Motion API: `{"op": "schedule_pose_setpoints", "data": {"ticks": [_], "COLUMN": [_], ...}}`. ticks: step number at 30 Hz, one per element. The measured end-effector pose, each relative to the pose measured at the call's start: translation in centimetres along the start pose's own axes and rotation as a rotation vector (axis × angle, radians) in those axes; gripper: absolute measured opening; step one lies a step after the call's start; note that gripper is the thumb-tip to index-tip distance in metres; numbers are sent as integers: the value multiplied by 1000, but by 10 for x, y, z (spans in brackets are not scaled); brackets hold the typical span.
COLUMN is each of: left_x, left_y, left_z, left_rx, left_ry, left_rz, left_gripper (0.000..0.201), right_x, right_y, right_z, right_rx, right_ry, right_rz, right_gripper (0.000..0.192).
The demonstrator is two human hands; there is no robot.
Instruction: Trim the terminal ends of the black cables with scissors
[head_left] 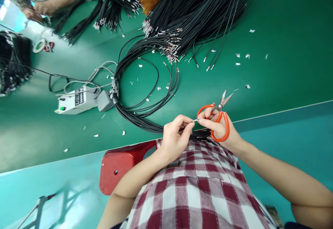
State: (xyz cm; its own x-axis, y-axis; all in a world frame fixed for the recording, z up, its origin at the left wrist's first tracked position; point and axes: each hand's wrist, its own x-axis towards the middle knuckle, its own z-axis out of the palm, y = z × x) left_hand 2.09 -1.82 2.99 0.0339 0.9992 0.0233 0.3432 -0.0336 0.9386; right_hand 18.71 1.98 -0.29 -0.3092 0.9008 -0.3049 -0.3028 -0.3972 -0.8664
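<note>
My left hand (175,135) pinches the end of a thin black wire (182,129) at the table's near edge, its metal terminal tip (195,120) showing between both hands. My right hand (220,126) has its fingers through the orange handles of a pair of scissors (221,113) whose short blades point up and away, and its fingertips also touch the wire's tip. The wire belongs to a looped bundle of black wires (145,83) that runs across the green table (286,49) to my lap.
Large piles of black wires with metal ends (182,17) lie at the far side. A white control box (75,100) with grey cables sits to the left. Small metal scraps (241,59) litter the table. Another person's arm (52,0) is at the top left. A red stool (122,166) stands below me.
</note>
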Motion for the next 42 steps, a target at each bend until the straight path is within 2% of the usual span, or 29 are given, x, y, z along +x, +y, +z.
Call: {"op": "schedule_pose_setpoints", "data": {"ticks": [10,17,19,22,25,28,36,42], "left_x": [1,3,5,9,13,15,15,15], "left_y": [-2,1,4,8,9,10,13,10], "left_z": [-4,-3,-4,-6,-8,-7,-7,-6], "left_rx": [-275,-408,-415,-426,-449,-450,-368,-321], "left_ry": [-94,-95,-48,16,21,5,-22,-16], "left_rz": [-138,-244,-253,-265,-276,-280,-269,-215], "left_gripper": [19,24,26,28,28,27,27,21], "right_x": [13,13,9,1,-7,-10,5,8], "right_y": [-12,-15,-21,-32,-38,-41,-55,-59], "right_z": [-2,-1,-5,-15,-22,-19,-5,0], "right_rx": [-87,-164,-288,-620,-1000,-1195,-1111,-1142], "right_ry": [-106,-85,-76,-152,-240,-320,-460,-462], "right_rz": [-167,-169,-129,-14,60,118,237,249], "right_gripper": [37,42,41,39,41,45,58,64]}}
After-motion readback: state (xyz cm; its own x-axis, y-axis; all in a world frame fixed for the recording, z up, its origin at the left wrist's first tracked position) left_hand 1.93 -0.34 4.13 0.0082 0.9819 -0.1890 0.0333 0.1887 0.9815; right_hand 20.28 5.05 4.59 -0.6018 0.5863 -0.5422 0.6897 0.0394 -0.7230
